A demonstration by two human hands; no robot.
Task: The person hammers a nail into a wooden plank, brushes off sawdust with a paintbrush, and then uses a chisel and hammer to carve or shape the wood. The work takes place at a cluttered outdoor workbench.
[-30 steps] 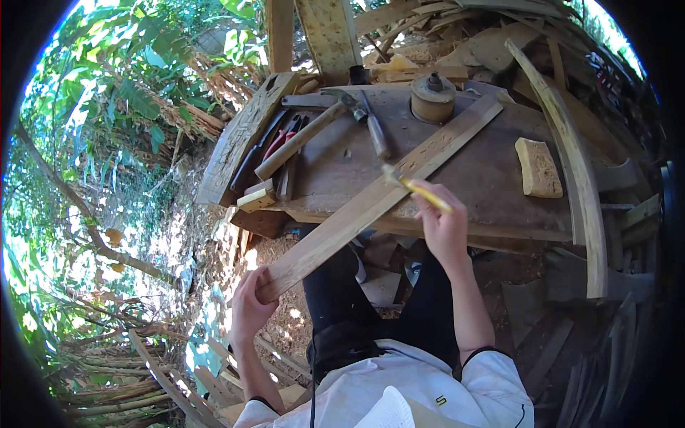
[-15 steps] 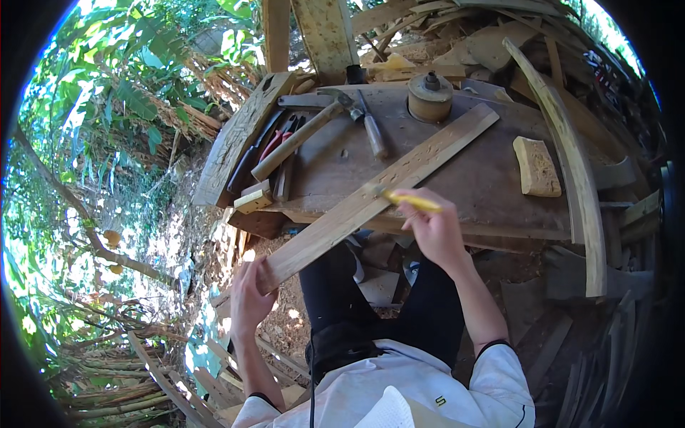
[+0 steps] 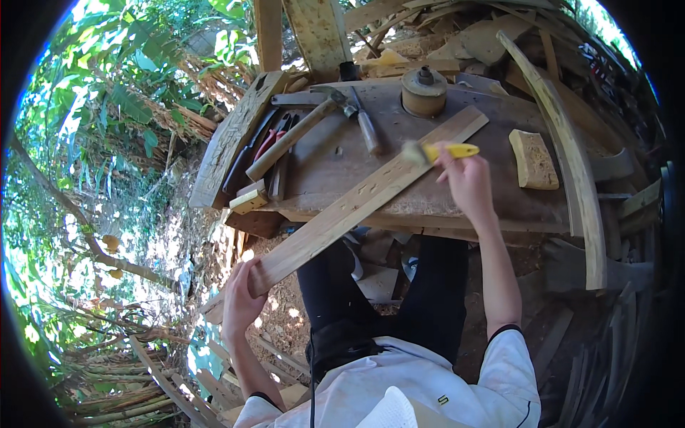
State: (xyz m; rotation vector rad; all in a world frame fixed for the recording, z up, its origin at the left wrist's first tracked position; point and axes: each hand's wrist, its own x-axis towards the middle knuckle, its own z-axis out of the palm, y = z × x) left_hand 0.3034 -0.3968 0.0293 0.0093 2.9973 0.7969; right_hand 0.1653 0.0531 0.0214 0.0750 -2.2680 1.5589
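My right hand grips the yellow handle of a brush, whose blurred bristle end is at the upper part of a long wooden plank. My left hand holds the plank's lower left end, which hangs off the workbench. The plank lies diagonally, its far end on the bench. Left of it lie a hammer, a chisel, red-handled pliers and a small wood block. A pale shaped block sits to its right, and a round brownish container stands behind it.
A long curved wooden strip runs down the bench's right side and a weathered board its left. Posts and piled scrap wood stand behind. Leafy plants fill the left, and my legs are below the bench edge.
My right hand has moved up and right along the plank with the brush, after first dipping down-left. My left hand and the plank's near end have shifted slightly left.
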